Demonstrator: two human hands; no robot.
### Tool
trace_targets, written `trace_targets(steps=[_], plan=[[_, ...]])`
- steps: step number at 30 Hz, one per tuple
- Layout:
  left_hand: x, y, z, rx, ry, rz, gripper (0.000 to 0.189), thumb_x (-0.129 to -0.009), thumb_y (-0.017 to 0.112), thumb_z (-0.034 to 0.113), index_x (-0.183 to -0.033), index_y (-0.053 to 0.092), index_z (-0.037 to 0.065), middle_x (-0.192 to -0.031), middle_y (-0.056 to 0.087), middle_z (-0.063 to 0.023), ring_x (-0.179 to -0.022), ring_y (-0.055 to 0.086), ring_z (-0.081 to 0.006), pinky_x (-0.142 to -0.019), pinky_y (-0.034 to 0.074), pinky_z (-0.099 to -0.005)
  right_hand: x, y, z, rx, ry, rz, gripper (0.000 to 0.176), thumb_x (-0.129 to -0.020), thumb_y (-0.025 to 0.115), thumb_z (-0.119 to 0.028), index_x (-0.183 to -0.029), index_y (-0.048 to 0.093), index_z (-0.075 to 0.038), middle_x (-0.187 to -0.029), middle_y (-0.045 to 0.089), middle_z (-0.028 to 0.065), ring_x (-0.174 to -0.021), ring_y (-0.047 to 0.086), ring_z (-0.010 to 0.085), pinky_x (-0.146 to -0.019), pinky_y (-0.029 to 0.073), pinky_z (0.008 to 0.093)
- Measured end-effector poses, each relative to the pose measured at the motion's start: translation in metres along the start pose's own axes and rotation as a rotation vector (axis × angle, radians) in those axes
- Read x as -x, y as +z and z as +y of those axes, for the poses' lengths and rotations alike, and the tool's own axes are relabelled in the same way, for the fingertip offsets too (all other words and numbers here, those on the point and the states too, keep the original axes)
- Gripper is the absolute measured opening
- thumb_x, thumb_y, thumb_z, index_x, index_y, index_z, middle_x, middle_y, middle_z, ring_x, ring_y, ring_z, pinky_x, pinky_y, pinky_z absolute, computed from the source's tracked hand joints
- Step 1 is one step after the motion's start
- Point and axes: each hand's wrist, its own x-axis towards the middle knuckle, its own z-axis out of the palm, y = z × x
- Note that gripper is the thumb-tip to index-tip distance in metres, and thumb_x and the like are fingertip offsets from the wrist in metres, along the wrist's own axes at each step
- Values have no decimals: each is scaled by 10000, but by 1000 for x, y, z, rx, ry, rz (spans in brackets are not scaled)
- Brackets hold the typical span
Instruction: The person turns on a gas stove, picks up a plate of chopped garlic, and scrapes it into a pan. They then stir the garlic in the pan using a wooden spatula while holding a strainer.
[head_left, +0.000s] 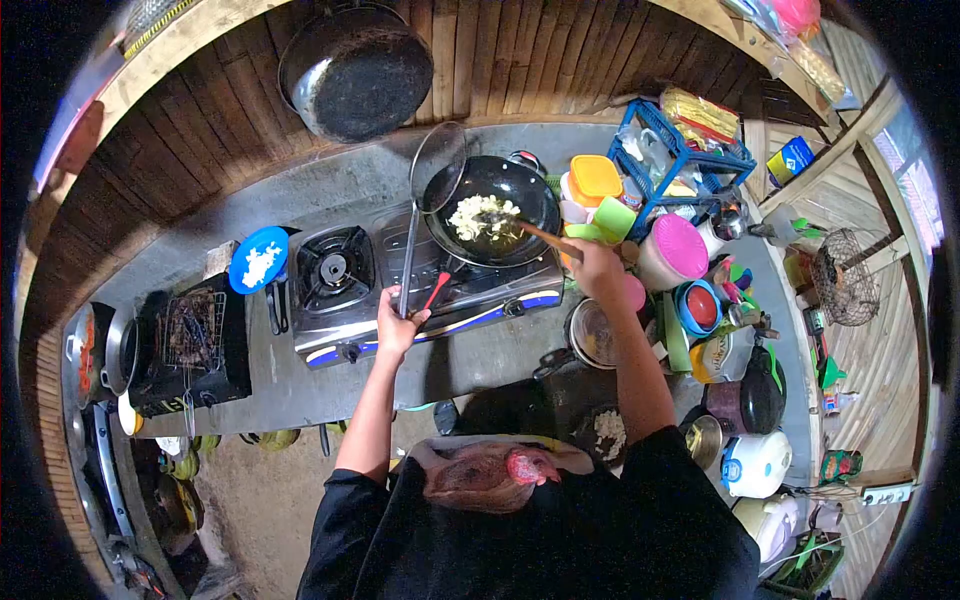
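My left hand [398, 325] is closed round the long handle of a round wire strainer [438, 168], which is raised beside the left rim of a black wok [540, 195]. Pale chopped pieces [482, 217] lie in the wok, on the right burner of a two-burner gas stove [430, 322]. In my right hand [594, 270] is a wooden-handled utensil [548, 238]; its far end reaches into the pale pieces. A red-handled utensil [437, 290] lies near my left hand, in front of the wok.
Left of the bare burner [335, 267] sits a blue plate [240, 270] with white pieces. A grill rack [193, 328] stands farther left. Containers, a pink lid [681, 247] and a blue basket [680, 158] crowd the right side. A large pan [357, 85] hangs on the wall.
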Motion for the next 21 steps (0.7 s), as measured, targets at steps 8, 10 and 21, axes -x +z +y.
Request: trace_targets(steps=[8,10,21], plan=[[7,-1,17,-68,48,12,582,-612,780,-3,-1065,422,76,-693,491,6,-589,459,-92,-538,411,-256,-4,49,57,48,13,320,272,-805,511,-170,-1039,583,-50,-767,600,210,-750,583,388,-673,473,452],[3,1,6,-52,111,18,584,-611,781,-3,-1066,422,74,-692,491,7,-592,461,-91,-541,412,-255,-2,55,52,13,68,203,271,-810,527,-170,-1034,585,-30,-816,601,228,-782,581,395,-692,469,442],[6,-1,11,-24,54,0,576,-617,778,-4,-1062,420,75,-725,518,1,-609,470,-87,-560,422,-251,-1,47,50,-564,208,-193,342,-858,535,-292,-1026,610,-4,-792,628,179,-772,623,249,-697,456,338]])
